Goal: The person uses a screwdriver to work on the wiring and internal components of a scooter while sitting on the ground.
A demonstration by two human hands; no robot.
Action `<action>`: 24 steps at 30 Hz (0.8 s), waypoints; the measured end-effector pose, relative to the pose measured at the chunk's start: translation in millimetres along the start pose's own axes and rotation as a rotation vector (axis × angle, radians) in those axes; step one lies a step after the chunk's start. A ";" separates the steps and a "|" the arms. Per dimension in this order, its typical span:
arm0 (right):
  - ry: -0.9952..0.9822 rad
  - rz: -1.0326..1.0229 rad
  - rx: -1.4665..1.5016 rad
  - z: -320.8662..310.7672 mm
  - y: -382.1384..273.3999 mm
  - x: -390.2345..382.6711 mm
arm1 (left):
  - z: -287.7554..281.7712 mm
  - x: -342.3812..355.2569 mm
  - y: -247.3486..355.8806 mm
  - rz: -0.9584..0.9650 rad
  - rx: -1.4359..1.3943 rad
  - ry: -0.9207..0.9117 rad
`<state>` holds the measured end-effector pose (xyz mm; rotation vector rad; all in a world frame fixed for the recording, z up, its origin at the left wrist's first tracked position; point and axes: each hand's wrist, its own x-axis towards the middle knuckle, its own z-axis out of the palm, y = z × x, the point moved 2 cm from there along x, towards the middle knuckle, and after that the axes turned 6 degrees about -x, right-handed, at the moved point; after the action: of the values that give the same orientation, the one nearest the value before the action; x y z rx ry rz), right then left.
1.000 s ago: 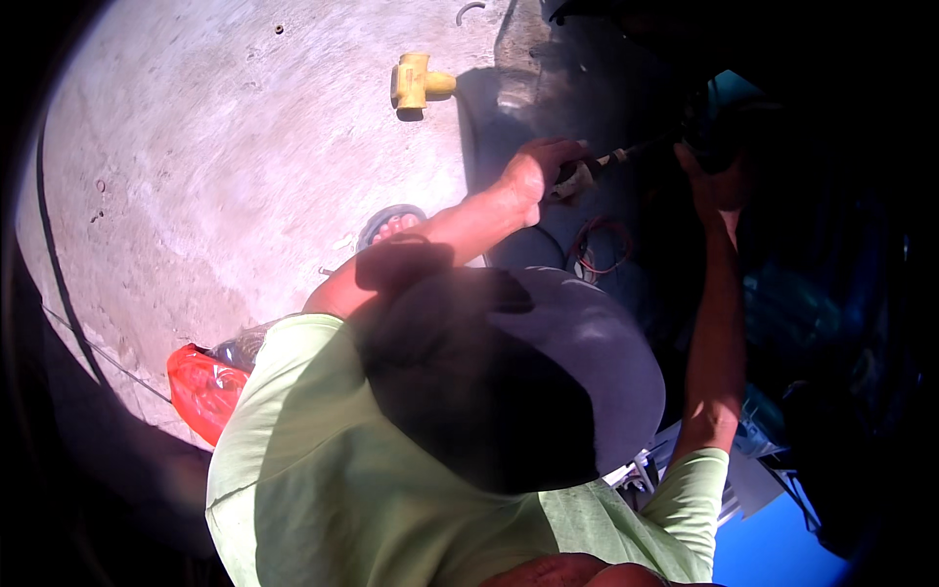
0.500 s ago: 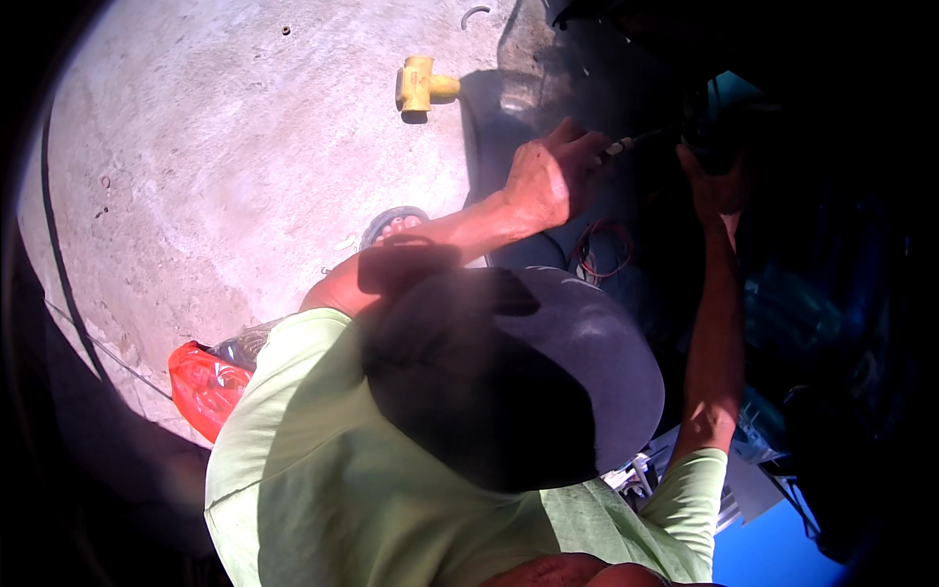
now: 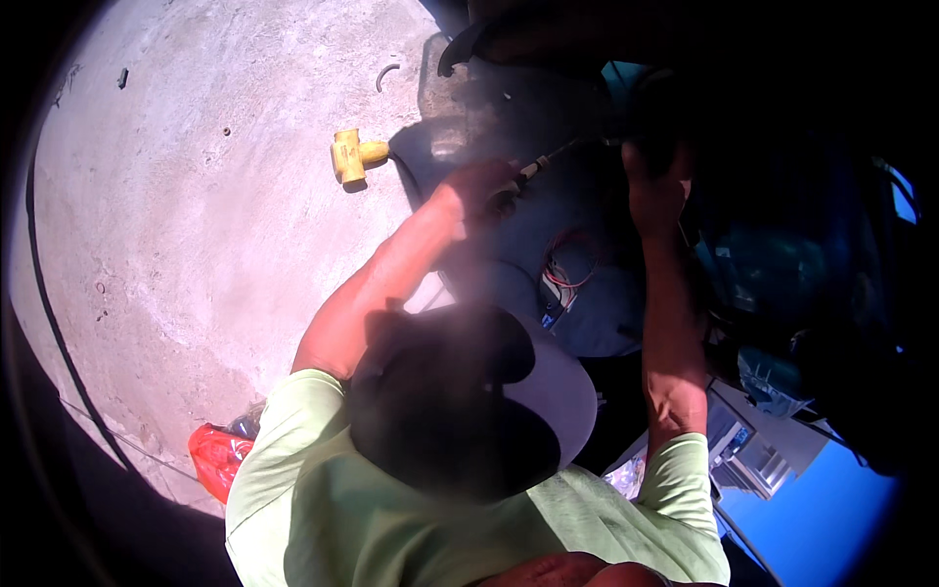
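My left hand [image 3: 479, 191] is closed around a slim tool with a pale-collared handle [image 3: 530, 170] and a thin shaft, much like a screwdriver. The shaft points up and right into deep shade, where its tip is lost. To its right, my right hand [image 3: 657, 186] is raised against a dark object whose shape I cannot make out. Shadow hides most of that hand's fingers. A small teal patch [image 3: 622, 76] shows just above it. Between my forearms, a loose coil of reddish wire [image 3: 569, 269] lies on the shaded ground.
A yellow T-shaped piece like a mallet head [image 3: 349, 157] lies on the concrete floor [image 3: 225, 274]. Above it is a short curved grey piece [image 3: 387, 76]. A red plastic bag [image 3: 217, 460] sits lower left. Dark bluish-green machinery [image 3: 782, 264] stands at right.
The view has shifted, so the yellow piece sits lower and further left. My left hand, still around the tool, is now farther left of my right hand. My right hand remains by the dark object.
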<state>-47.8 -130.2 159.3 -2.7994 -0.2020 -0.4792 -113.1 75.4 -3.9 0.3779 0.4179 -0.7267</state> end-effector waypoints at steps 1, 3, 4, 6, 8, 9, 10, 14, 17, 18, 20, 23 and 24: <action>0.086 0.060 0.138 -2.0 -9.5 -10.6 | -7.6 3.6 -2.0 0.161 0.171 -0.028; 0.061 0.372 0.378 8.3 -3.9 -47.8 | -12.7 0.3 -0.6 0.465 0.564 -0.137; 0.057 0.533 0.488 8.6 -1.9 -58.5 | -3.9 -6.5 4.6 0.634 0.781 -0.209; -0.015 0.452 0.239 0.4 -6.9 -49.3 | -0.7 -13.1 9.9 0.582 0.710 -0.192; -0.071 0.585 0.237 -3.4 -7.6 -47.8 | -6.5 0.3 3.3 0.323 0.404 -0.164; -0.096 0.749 0.362 -0.4 -5.2 -51.3 | -10.0 7.2 -1.2 0.205 0.243 -0.123; -0.116 0.919 0.488 3.0 -0.3 -58.5 | -3.7 1.8 -2.8 0.180 0.281 -0.106; -0.071 0.957 0.840 50.2 28.7 -84.5 | -20.0 6.0 -2.6 0.462 0.831 -0.177; -0.062 0.969 1.161 83.5 63.0 -65.6 | -9.6 3.1 -5.7 0.519 0.882 -0.171; -0.064 0.971 1.271 94.7 69.7 -57.2 | -9.6 2.2 -7.1 0.552 0.912 -0.147; -0.047 0.938 1.446 109.4 69.3 -44.2 | -12.8 3.2 -3.7 0.567 1.145 -0.136; -0.015 0.833 1.571 123.2 59.2 -38.1 | -11.6 3.0 1.7 0.559 1.166 -0.156; -0.021 0.792 1.569 124.9 59.0 -41.5 | -10.8 2.0 1.1 0.555 1.113 -0.165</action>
<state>-37.8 -151.2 16.9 -1.1627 0.3765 0.0042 -113.5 80.1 -13.9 1.4045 -0.2986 -0.3745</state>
